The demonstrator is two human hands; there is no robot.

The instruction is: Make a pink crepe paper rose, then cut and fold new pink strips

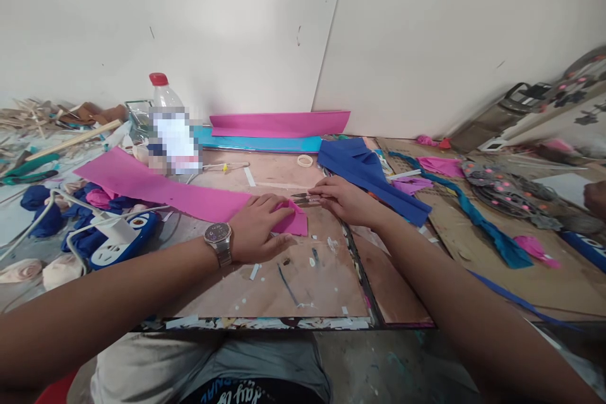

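My left hand [258, 227], a watch [218, 241] on its wrist, holds down the near end of a long pink cloth strip [203, 197]. Its fingers curve over the strip, and the thumb sits apart below them. A corner of the cloth is folded up beside the fingertips. In my right hand [343, 200] is a small pointed metal tool [301, 197], pinched between thumb and fingers. Its two tips stand slightly apart at the folded corner. Whether it is scissors or tweezers I cannot tell.
A blue cloth strip [369, 177] lies beyond my right hand. Further back are another pink strip [279, 124], a tape ring [305, 161] and a bottle [165, 98]. A power strip [125, 243] with cables stands left. At the right edge a person's hand [595, 197] shows.
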